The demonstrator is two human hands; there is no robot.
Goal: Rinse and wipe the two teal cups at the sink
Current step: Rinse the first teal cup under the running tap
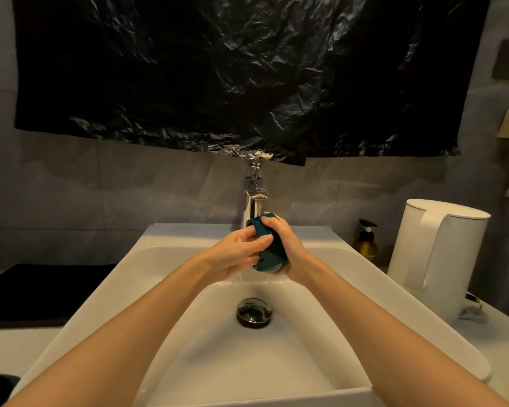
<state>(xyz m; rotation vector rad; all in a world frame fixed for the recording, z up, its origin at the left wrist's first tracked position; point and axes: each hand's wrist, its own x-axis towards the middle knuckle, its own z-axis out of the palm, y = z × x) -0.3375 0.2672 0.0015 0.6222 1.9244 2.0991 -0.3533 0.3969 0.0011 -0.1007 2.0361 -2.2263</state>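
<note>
Over the middle of the sink (106, 289), just below the faucet (253, 201), my right hand (290, 249) is curled round the body of the teal cup (269, 252), gripping it from the right with fingers wrapped over its upper side. My left hand (235, 257) meets it from the left, thumb lying across the outer wall and fingers hooked at the rim, so it grips too. The cup sits between the two hands and touches both; neither is nearer.

Its long axis is tilted: the paler base faces down and toward me, and the mouth points up and away, toward the spout. I judge that the next move, rinsing or rubbing the inside, turns on that mouth being under the spout.

The cup is dark teal, smooth and wet-looking, half hidden by fingers. Water seems to trail off beneath it toward the drain (254, 312). I cannot find the second cup. To the right, on the counter (506, 342), stand a white kettle (441, 254) and an amber pump bottle (365, 242).
</note>
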